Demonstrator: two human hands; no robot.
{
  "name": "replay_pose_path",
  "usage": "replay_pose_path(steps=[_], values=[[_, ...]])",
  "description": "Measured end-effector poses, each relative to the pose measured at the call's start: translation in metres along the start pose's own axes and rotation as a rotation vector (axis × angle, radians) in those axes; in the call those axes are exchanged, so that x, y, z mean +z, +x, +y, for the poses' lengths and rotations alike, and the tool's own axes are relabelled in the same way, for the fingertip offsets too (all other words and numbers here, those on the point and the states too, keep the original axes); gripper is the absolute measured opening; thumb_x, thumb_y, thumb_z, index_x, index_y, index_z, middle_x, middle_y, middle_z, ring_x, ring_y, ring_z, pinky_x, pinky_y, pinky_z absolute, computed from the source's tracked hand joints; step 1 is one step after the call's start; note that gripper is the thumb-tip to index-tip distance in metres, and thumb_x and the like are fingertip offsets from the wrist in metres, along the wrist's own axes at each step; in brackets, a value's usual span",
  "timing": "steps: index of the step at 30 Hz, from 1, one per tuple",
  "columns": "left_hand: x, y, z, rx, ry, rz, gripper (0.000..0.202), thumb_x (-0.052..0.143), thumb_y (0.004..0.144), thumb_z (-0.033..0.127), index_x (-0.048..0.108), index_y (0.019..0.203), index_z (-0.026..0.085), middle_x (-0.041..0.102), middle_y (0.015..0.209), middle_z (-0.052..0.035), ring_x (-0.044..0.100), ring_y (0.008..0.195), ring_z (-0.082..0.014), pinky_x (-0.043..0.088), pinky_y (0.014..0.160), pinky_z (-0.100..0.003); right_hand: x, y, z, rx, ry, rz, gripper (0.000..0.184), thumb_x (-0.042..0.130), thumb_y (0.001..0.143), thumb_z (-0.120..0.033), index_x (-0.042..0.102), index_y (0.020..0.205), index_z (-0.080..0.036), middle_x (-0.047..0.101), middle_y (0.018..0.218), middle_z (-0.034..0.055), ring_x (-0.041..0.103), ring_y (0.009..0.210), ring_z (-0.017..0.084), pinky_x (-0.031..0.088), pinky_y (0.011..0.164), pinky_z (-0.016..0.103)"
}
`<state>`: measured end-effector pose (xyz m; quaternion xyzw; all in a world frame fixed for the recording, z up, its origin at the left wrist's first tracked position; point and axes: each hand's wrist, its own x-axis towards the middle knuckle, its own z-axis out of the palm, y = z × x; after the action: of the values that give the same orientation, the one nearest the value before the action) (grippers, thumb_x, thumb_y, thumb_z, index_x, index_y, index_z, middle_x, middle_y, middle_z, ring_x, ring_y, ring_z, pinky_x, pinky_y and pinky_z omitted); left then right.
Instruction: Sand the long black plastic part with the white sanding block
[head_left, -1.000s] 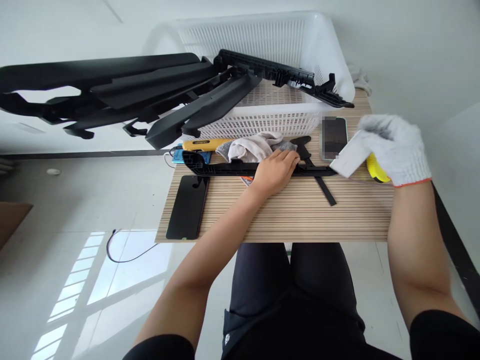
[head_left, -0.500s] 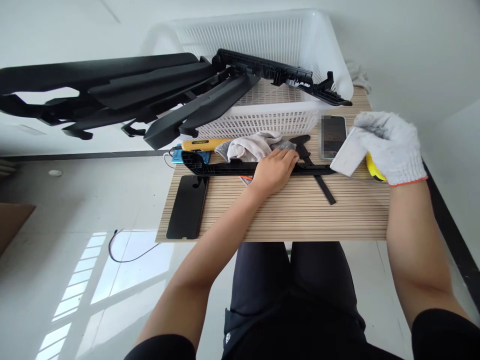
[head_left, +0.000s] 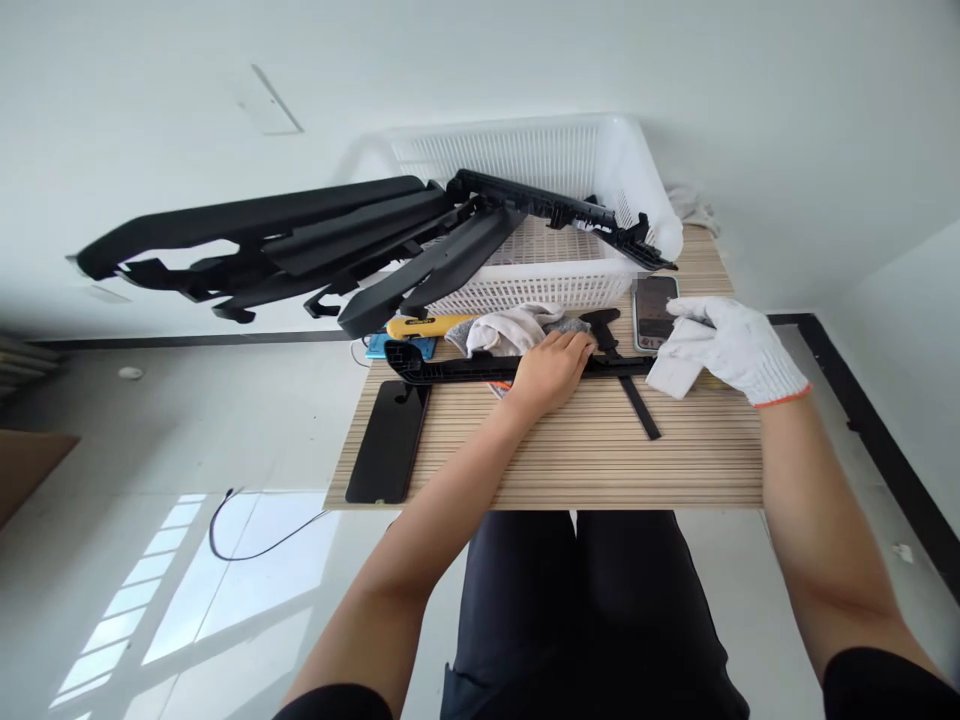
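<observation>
Where the left grip (head_left: 551, 370) comes down, a long black part (head_left: 450, 368) lies flat on the bench (head_left: 600, 465), running from side to side. This grip is a bare hand. Its palm sits on top of the part and its fingers are bent over the far edge, so it is closed on the part, a bit right of the middle. A thin black strip (head_left: 641, 408) pokes out from under the part, just right of the left grip, and slants back toward the person.

The right grip (head_left: 731, 345) wears a white glove with an orange cuff. It is closed on a white pad (head_left: 670, 372), which sticks out to its left, right at the end of the long black part. Just past the fingertips of this grip lies a phone (head_left: 654, 312), screen up.

Just behind the left grip is a crumpled grey cloth (head_left: 506, 332). Left of that lie a yellow knife (head_left: 424, 326) and a small blue thing (head_left: 390, 347). Far to the left of the left grip, a black phone (head_left: 388, 440) lies flat near the front corner.

Behind both grips stands a white basket (head_left: 540, 290). Long black pieces (head_left: 300, 240) rest in it and stick out far to the left, past the edge of the bench. Below them a dark cable (head_left: 255, 545) lies on the shiny floor
</observation>
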<state>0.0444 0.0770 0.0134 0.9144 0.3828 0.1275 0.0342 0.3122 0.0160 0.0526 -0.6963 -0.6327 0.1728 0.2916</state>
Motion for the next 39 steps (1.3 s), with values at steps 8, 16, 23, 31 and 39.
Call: replay_pose_path(steps=[8,16,23,31,39], values=[[0.002,0.0,0.0,0.009,-0.007,0.012,0.032,0.033,0.11,0.031,0.062,0.112,0.018,0.073,0.103,-0.0082,0.066,0.103,-0.0246,0.048,0.076,-0.032,0.01,0.001,0.004,0.018,0.093,0.137,0.053,0.079,0.08,-0.044,0.071,0.129,-0.026,0.074,0.123,0.0076,0.071,0.105,0.025,0.055,0.098,0.044],[0.003,0.0,-0.002,0.044,-0.019,0.049,0.033,0.033,0.11,0.03,0.063,0.112,0.017,0.074,0.102,-0.008,0.066,0.1,-0.0246,0.049,0.076,-0.033,0.0,0.003,-0.002,0.167,-0.137,0.459,0.042,0.047,0.099,-0.048,0.077,0.091,-0.019,0.077,0.093,0.0126,0.065,0.089,0.024,0.044,0.081,0.036],[-0.002,0.0,-0.001,0.035,-0.033,0.009,0.031,0.033,0.109,0.029,0.062,0.11,0.017,0.073,0.103,-0.0083,0.066,0.1,-0.0239,0.048,0.075,-0.032,0.0,0.008,0.002,0.235,-0.259,0.48,0.039,0.053,0.094,-0.052,0.073,0.089,-0.019,0.076,0.089,0.0114,0.062,0.086,0.024,0.039,0.075,0.033],[-0.002,0.003,0.001,0.052,-0.014,-0.058,0.032,0.033,0.109,0.027,0.062,0.113,0.016,0.071,0.104,-0.0092,0.064,0.101,-0.0253,0.048,0.077,-0.033,-0.002,0.005,-0.001,0.304,-0.221,0.413,0.035,0.057,0.089,-0.052,0.074,0.095,-0.022,0.078,0.098,0.0119,0.066,0.094,0.028,0.042,0.079,0.036],[-0.003,0.005,0.003,0.056,-0.047,-0.073,0.034,0.031,0.109,0.028,0.063,0.115,0.016,0.07,0.106,-0.0098,0.064,0.102,-0.0262,0.05,0.083,-0.036,0.005,0.009,0.014,0.276,-0.111,0.447,0.034,0.059,0.085,-0.054,0.072,0.088,-0.023,0.077,0.091,0.012,0.068,0.091,0.03,0.047,0.081,0.038]])
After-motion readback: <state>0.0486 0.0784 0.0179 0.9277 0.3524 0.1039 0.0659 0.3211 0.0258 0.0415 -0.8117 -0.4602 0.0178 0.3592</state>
